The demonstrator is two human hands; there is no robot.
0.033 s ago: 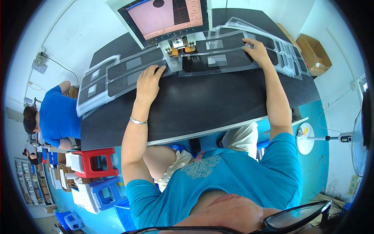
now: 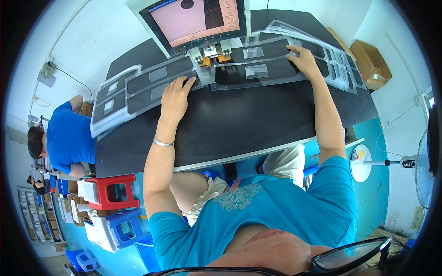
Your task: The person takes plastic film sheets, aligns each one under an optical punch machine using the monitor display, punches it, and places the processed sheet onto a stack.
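On the black worktable (image 2: 239,124), both forearms reach forward from the lower edge, almost straight, with a wide gap between them. The left hand (image 2: 175,96) lies flat, palm down, fingers stretched and close together, with the fingertips touching the clear plastic sheet (image 2: 152,83) that has dark rectangular panels. A thin silver bracelet (image 2: 162,143) sits on the left wrist. The right hand (image 2: 304,62) is further away, also palm down, its fingers slightly bent and pressing on another clear sheet with dark panels (image 2: 258,71); I cannot tell if it pinches the edge. This sheet lies just under the small metal fixture (image 2: 212,53), in front of the monitor (image 2: 193,20). More sheets are stacked at the right (image 2: 340,64) and at the left end (image 2: 110,106) of the table. At the left, another person in a blue shirt (image 2: 69,138) sits beside a red stool (image 2: 113,193)
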